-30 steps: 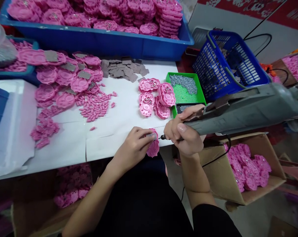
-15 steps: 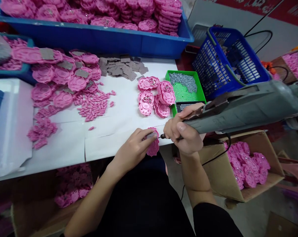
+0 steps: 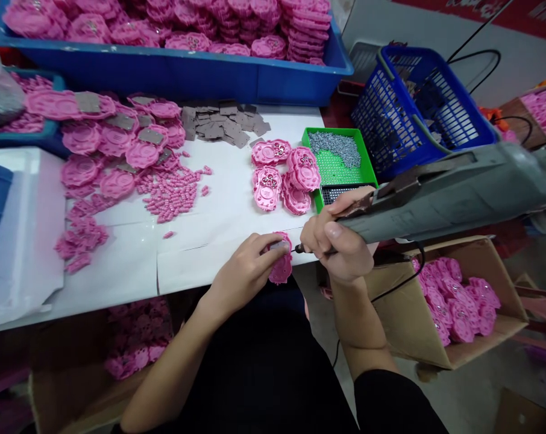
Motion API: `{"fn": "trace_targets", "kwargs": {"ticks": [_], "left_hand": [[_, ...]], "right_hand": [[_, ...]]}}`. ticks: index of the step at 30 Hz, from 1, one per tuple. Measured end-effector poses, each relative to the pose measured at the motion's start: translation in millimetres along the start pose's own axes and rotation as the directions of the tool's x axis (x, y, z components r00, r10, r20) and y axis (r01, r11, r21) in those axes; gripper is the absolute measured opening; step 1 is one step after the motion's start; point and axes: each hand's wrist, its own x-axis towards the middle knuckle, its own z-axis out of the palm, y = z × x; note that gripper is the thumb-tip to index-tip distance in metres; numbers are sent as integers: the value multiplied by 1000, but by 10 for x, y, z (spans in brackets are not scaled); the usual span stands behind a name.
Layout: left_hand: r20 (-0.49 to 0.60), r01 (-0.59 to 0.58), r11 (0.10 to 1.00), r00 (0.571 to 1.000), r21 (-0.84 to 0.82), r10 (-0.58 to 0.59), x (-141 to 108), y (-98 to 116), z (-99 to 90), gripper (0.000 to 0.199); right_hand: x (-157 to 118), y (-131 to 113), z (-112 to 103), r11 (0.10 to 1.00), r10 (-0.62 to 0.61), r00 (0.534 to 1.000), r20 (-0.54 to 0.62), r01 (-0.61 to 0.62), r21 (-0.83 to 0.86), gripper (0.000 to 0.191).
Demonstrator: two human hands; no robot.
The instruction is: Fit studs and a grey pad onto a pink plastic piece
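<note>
My left hand (image 3: 248, 268) holds a pink plastic part (image 3: 282, 269) down at the near edge of the white table (image 3: 132, 265), a small grey square on top of it under my fingertips. My right hand (image 3: 340, 244) grips a grey electric screwdriver (image 3: 449, 193); its tip (image 3: 297, 249) points at the right side of the pink part. A few more pink parts (image 3: 284, 175) lie just beyond, beside a green tray of small screws (image 3: 338, 160).
A long blue bin (image 3: 187, 72) full of pink parts runs along the back. Loose pink parts, grey squares (image 3: 223, 123) and small pink pegs (image 3: 173, 193) cover the left-middle table. A blue basket (image 3: 417, 108) and a cardboard box of pink parts (image 3: 454, 307) sit to the right.
Almost nothing moves: both hands stay on the pink part and the screwdriver, with only a slight shift of the view.
</note>
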Motion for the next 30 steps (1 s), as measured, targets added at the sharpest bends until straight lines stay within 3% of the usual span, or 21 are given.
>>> {"fn": "trace_targets", "kwargs": {"ticks": [6, 15, 22, 30], "left_hand": [[2, -8, 1000, 1000, 6, 8, 23, 1, 8, 30], [-17, 23, 999, 1000, -31, -23, 32, 0, 27, 22], [-80, 15, 998, 997, -59, -19, 34, 6, 24, 20], [-105, 17, 998, 994, -54, -23, 43, 4, 35, 18]], "right_hand": [[-14, -1, -7, 999, -42, 999, 27, 41, 29, 19], [-29, -7, -3, 1000, 19, 1000, -2, -19, 9, 27], [-18, 3, -6, 998, -49, 997, 53, 47, 34, 16], [-5, -14, 21, 1000, -8, 999, 32, 8, 8, 23]]}}
